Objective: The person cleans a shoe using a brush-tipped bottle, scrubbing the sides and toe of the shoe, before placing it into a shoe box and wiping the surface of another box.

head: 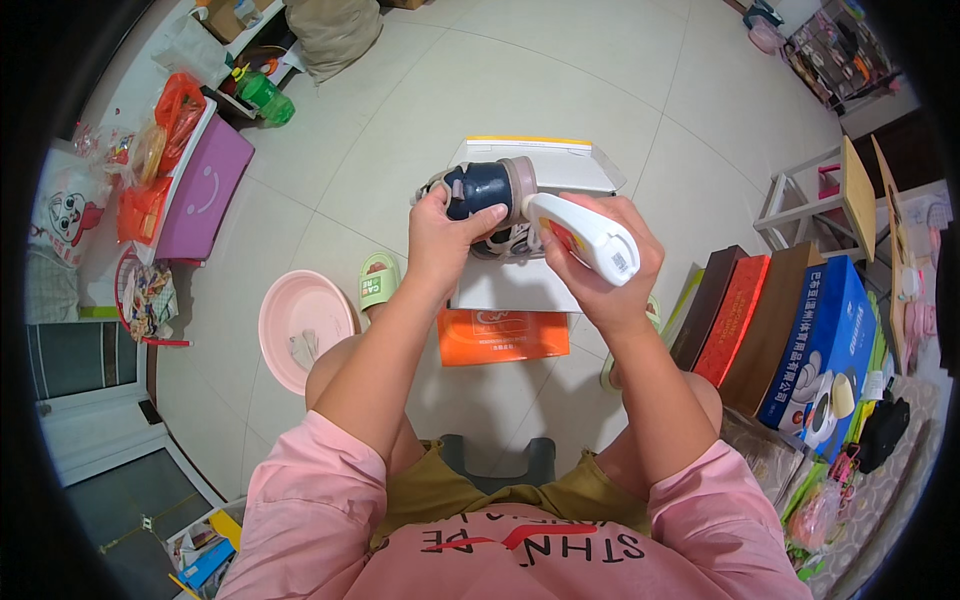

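Note:
My left hand (450, 232) grips a dark blue shoe (481, 190) with a pale pinkish sole, tilted on its side above an open shoebox. My right hand (611, 247) is closed around a white plastic bottle (592, 232) with a red and yellow label. The bottle's narrow tip touches or nearly touches the sole edge. Beneath them, the white-lined shoebox (517, 289) has an orange outer panel (502, 341). Another shoe (510, 241), partly hidden by the first one and my hands, lies in the box.
A pink basin (277, 330) holding a pale cloth stands left of my green slippers (379, 281). Farther left are a purple bin (206, 191) and a green bottle (266, 97). Upright boxes, one blue (814, 360), line the right side, near a wooden-topped stool (857, 199).

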{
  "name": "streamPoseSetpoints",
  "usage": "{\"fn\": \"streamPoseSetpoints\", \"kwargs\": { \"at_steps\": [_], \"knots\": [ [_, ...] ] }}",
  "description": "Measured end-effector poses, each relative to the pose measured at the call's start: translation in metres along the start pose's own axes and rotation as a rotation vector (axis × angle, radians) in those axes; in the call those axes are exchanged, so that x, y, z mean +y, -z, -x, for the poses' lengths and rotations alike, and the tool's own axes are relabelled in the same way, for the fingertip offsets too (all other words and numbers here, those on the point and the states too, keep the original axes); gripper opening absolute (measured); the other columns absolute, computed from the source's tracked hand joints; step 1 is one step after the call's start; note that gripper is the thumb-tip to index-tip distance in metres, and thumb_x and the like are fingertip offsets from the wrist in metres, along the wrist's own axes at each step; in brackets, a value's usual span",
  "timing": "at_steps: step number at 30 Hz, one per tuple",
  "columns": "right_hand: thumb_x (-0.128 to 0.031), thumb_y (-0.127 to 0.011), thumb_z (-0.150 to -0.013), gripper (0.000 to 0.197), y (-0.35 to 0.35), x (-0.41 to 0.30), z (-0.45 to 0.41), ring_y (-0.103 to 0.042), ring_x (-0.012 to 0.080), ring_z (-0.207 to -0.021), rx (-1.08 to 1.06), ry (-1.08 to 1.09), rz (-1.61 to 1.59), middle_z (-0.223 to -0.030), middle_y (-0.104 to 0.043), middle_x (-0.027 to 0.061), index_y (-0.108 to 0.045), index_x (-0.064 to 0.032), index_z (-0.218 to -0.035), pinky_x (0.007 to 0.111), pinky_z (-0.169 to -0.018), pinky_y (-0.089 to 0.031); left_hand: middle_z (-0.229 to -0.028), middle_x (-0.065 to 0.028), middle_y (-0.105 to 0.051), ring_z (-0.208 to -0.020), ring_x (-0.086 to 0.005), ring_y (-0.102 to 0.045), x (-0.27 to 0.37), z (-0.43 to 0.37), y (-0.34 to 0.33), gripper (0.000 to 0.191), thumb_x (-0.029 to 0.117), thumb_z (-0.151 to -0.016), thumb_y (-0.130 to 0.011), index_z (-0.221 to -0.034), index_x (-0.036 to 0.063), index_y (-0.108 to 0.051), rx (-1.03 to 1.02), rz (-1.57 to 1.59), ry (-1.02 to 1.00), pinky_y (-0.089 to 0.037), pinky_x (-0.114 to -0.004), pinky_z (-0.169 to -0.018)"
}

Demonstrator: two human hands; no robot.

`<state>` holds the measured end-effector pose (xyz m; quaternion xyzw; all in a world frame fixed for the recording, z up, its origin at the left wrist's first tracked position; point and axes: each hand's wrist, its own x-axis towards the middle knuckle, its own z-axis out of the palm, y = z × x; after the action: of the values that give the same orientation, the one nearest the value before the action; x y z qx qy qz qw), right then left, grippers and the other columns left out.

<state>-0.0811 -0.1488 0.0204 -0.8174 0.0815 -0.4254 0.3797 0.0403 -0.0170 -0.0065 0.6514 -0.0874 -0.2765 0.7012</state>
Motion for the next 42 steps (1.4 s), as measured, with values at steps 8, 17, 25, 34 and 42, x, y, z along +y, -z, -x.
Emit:
{"fn": "streamPoseSetpoints", "kwargs": {
  "at_steps": [8, 17, 25, 34, 42],
  "knots": [
    [-0.002, -0.081, -0.066, 0.036, 0.0, 0.0, -0.003, -0.065, 0.0227, -0.083, 0.06, 0.003, -0.026, -0.089, -0.068, 0.0094, -0.07, -0.0023, -0.1, 0.031, -0.069, -0.053, -0.093, -0.0112, -0.066, -0.075, -0.0161, -0.066, 0.01, 0.001, 0.002, 0.033, 0.01, -0.08, -0.075, -0.105, -0.0046, -0.058, 0.018, 0.109, 0.03, -0.06, -0.025, -0.063],
    [0.001, -0.081, -0.068, 0.037, 0.002, 0.0, 0.0, -0.066, 0.0175, -0.078, -0.047, 0.033, 0.021, -0.092, -0.067, 0.0081, -0.069, -0.0026, -0.103, 0.027, -0.069, -0.053, -0.092, -0.0128, -0.066, -0.075, -0.0185, -0.067, 0.009, -0.001, 0.005, 0.03, 0.011, -0.083, -0.073, -0.104, -0.0055, -0.058, 0.01, 0.152, 0.072, -0.062, -0.027, -0.066],
    [0.001, -0.08, -0.068, 0.036, -0.005, 0.0, -0.004, -0.066, 0.0182, -0.08, 0.039, 0.055, 0.04, -0.092, -0.067, 0.0084, -0.069, -0.0025, -0.103, 0.027, -0.07, -0.053, -0.094, -0.0133, -0.066, -0.078, -0.0201, -0.067, 0.011, 0.0, 0.007, 0.033, -0.003, -0.077, -0.072, -0.106, -0.0061, -0.057, -0.042, 0.124, 0.081, -0.062, -0.03, -0.07],
    [-0.001, -0.08, -0.071, 0.033, -0.003, 0.002, 0.004, -0.066, 0.0153, -0.082, -0.027, -0.021, -0.02, -0.092, -0.067, 0.0073, -0.068, -0.001, -0.102, 0.026, -0.072, -0.053, -0.094, -0.0116, -0.066, -0.074, -0.0167, -0.066, 0.006, -0.003, 0.007, 0.032, 0.0, -0.079, -0.072, -0.106, -0.0035, -0.058, 0.014, 0.171, 0.048, -0.061, -0.026, -0.071],
    [-0.003, -0.08, -0.07, 0.028, -0.004, 0.002, 0.0, -0.067, 0.018, -0.074, 0.092, -0.122, -0.122, -0.09, -0.068, 0.0078, -0.07, -0.0024, -0.097, 0.028, -0.065, -0.053, -0.088, -0.0122, -0.069, -0.074, -0.023, -0.066, 0.003, -0.01, 0.014, 0.028, 0.022, -0.079, -0.075, -0.094, 0.0002, -0.066, 0.071, -0.624, -0.142, -0.052, -0.033, -0.071]
  ]
}}
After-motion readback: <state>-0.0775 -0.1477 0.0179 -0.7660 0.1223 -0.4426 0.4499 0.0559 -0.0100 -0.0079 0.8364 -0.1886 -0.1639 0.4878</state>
